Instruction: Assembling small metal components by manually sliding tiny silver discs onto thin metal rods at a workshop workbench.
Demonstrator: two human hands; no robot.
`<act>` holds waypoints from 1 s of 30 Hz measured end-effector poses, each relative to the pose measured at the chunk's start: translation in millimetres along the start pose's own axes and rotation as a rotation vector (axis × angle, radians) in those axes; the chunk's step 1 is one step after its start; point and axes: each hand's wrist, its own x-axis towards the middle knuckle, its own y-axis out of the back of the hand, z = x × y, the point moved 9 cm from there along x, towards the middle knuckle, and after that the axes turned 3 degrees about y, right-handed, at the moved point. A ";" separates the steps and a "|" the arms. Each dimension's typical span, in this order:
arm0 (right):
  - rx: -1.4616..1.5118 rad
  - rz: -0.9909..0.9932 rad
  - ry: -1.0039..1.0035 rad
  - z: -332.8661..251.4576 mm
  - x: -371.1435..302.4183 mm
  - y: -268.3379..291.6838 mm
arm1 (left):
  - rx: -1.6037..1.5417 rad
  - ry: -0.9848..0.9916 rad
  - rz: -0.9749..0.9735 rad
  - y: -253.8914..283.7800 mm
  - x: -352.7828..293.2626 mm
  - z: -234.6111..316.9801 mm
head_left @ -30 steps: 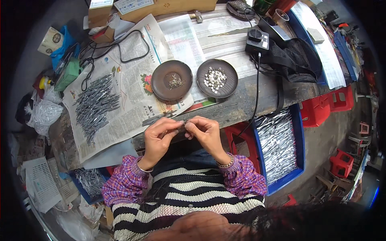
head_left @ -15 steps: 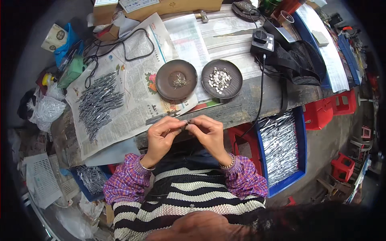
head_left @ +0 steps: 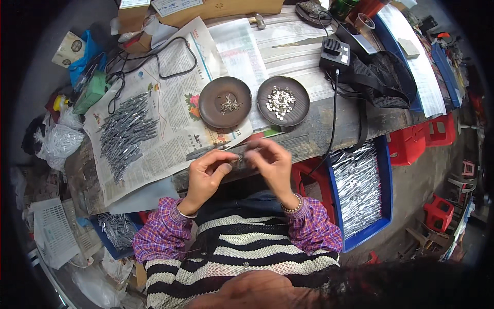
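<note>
My left hand [head_left: 207, 174] is closed in a pinch in front of the bench edge. What sits between its thumb and forefinger is too small to make out. Close beside it, a little apart, is my right hand [head_left: 274, 166], its fingertips smeared by motion. Beyond the hands stand two round brown dishes. The left dish [head_left: 209, 105] holds thin metal pins [head_left: 229, 104]; in the right dish [head_left: 301, 110] lie small shiny silver pieces [head_left: 281, 102]. A pile of dark grey, narrow metal pieces [head_left: 127, 131] is spread on the newspaper [head_left: 172, 110] to the left.
A blue tray [head_left: 387, 206] full of silver strips stands low at my right, beside red stools [head_left: 407, 147]. A black adapter [head_left: 335, 54] trails its cable over the bench edge. A hammer [head_left: 260, 21] lies at the back. Another blue bin [head_left: 117, 251] sits low on the left.
My right hand has come away from the left fingertips, moving slightly right and up. My left hand keeps its pinch in nearly the same place.
</note>
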 end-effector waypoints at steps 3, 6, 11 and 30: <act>-0.307 -0.045 0.254 -27.4 0.6 -3.8 | -0.039 -0.002 -0.027 -4.5 0.5 0.4; -0.259 -0.026 0.154 -15.9 -0.6 -2.6 | -0.033 0.017 -0.012 -4.7 2.6 2.1; -0.176 0.017 0.121 -17.2 2.7 6.6 | 0.040 -0.007 -0.017 2.3 -0.3 6.8; -1.049 -0.527 0.812 -34.9 15.4 -133.8 | 0.587 -0.215 0.605 187.5 -136.9 9.8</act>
